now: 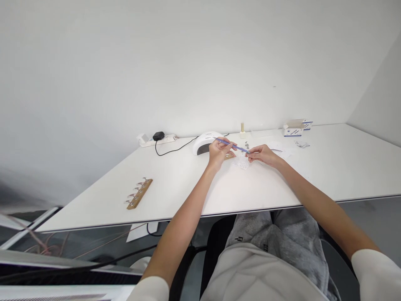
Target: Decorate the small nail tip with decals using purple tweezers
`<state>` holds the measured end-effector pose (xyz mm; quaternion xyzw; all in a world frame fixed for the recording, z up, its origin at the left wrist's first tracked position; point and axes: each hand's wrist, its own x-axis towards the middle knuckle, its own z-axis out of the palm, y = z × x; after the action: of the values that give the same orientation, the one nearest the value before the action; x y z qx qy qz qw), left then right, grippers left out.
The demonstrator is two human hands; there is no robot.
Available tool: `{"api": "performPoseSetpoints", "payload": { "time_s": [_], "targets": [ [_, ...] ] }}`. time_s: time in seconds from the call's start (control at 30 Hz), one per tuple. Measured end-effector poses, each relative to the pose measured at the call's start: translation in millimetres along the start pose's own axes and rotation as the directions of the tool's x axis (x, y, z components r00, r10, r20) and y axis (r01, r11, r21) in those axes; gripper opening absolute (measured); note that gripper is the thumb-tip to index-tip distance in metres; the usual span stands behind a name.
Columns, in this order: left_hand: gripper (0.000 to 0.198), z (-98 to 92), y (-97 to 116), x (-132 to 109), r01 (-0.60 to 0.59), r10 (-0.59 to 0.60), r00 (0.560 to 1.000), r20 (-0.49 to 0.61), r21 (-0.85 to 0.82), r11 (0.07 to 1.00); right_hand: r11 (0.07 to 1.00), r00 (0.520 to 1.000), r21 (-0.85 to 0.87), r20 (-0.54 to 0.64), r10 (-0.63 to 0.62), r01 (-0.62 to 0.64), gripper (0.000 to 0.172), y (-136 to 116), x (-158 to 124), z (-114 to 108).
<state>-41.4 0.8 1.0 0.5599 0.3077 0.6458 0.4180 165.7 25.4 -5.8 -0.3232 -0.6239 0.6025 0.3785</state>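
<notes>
My left hand [216, 154] is closed around a slim blue pen-like stick [239, 148], which slants down toward my right hand. My right hand [265, 155] pinches at the stick's lower end; whatever small thing sits in those fingertips is too tiny to make out. Beneath the hands lies a white patterned sheet [242, 163]. Part of a wooden strip [229, 156] shows beside my left fingers. Just behind the hands stand a white nail lamp [200, 144] and a nail polish bottle [242, 133] with a gold-toned cap.
On the left of the white table [175, 188] is a wooden holder [139, 194] with several nail tips on stands. A power strip [156, 140] with a black adapter [158, 136] is at the back. Small boxes [293, 128] and a crumpled clear packet [302, 144] are on the right.
</notes>
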Motion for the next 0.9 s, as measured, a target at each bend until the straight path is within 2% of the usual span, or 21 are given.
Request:
{"api": "performPoseSetpoints", "payload": {
  "time_s": [0.23,0.47,0.9],
  "targets": [
    [0.036,-1.6,-0.1,0.1,-0.026,0.027,0.999,-0.026,0.004,1.000,1.000,1.000,-0.012,0.009,-0.006,0.007,0.034,0.9,0.7,-0.9],
    [0.035,0.7,1.5,-1.2,-0.008,0.008,1.000,0.005,-0.003,1.000,0.997,0.999,-0.061,0.009,-0.037,0.037,0.033,3.4,2.2,-1.4],
    [0.034,1.8,3.4,-1.1,-0.031,0.032,0.998,-0.053,0.029,0.999,0.986,0.991,-0.142,-0.084,-0.104,0.091,0.036,6.4,4.9,-3.2]
  ]
}}
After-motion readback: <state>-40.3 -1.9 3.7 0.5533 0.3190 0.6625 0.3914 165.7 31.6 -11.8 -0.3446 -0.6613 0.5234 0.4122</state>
